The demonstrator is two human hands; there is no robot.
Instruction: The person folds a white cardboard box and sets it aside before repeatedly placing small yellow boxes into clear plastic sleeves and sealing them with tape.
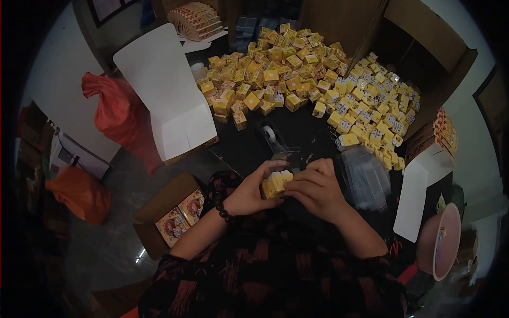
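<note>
A small yellow box [273,185] with whitish tops showing at its upper end is gripped by my left hand [250,192], the thumb and fingers around its sides. My right hand [319,192] pinches at the box's right edge, fingers curled together; its fingertips partly hide that side. Just beyond the hands stands a tape dispenser [271,135] with a roll of clear tape. To the right of my right hand lies a stack of clear plastic sleeves [366,179].
Yellow boxes [270,75] are heaped at the back, with smaller yellow-and-white pieces [371,100] spilling from a tipped cardboard carton [445,58]. Open white-lined boxes stand left [180,116] and right [419,191]. A pink basin [446,241] sits at the right edge.
</note>
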